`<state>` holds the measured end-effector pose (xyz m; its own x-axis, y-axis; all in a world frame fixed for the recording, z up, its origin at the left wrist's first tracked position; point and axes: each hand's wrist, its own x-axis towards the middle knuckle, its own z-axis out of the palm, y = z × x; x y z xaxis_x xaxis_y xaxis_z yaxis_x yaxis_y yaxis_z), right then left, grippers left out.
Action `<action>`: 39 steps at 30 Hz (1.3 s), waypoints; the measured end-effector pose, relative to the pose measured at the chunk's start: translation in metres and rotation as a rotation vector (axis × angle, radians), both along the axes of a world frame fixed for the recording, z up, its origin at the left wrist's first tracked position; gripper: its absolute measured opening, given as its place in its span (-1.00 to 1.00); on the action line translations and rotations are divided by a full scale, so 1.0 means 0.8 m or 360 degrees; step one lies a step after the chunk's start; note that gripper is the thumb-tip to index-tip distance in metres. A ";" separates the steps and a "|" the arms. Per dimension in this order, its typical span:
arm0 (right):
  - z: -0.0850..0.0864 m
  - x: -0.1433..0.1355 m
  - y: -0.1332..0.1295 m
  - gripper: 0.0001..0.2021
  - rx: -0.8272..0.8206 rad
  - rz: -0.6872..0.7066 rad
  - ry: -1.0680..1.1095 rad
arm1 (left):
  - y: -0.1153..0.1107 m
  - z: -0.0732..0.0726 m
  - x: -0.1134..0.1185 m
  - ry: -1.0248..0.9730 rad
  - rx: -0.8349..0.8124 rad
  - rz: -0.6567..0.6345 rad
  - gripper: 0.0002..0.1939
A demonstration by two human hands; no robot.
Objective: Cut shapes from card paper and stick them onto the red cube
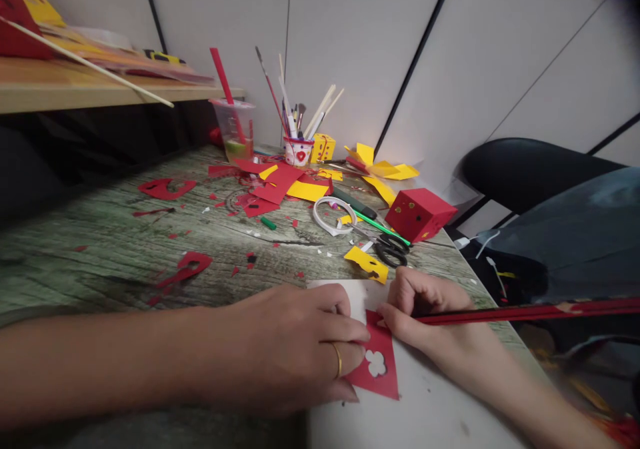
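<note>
A piece of red paper [388, 374] with a flower-shaped hole lies on a white board [430, 409] at the lower middle. My left hand [305, 349], with a gold ring on one finger, rests on the paper's left side, its fingers bent and pressed on its edge. From the right, my right hand [425, 302] holds a long, dark red pencil [470, 316] between thumb and curled fingers. Its tip touches or nearly touches the top of the red paper, and its shaft points right.
Beyond the hands lie a yellow scrap [367, 263], black-handled scissors [391, 250], a tape roll [335, 216], a red box [420, 214], paper scraps and a brush cup [299, 151]. A plastic cup [235, 129] stands by the raised shelf [115, 96]; a black chair [530, 169] is right.
</note>
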<state>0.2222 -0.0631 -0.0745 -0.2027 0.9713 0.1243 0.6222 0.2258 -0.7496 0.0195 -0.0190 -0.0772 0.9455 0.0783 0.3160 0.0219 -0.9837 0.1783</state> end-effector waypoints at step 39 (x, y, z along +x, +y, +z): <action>-0.001 -0.005 -0.002 -0.73 -0.0035 -0.0070 0.0139 | -0.015 -0.001 -0.007 0.0088 -0.0072 0.0206 -0.52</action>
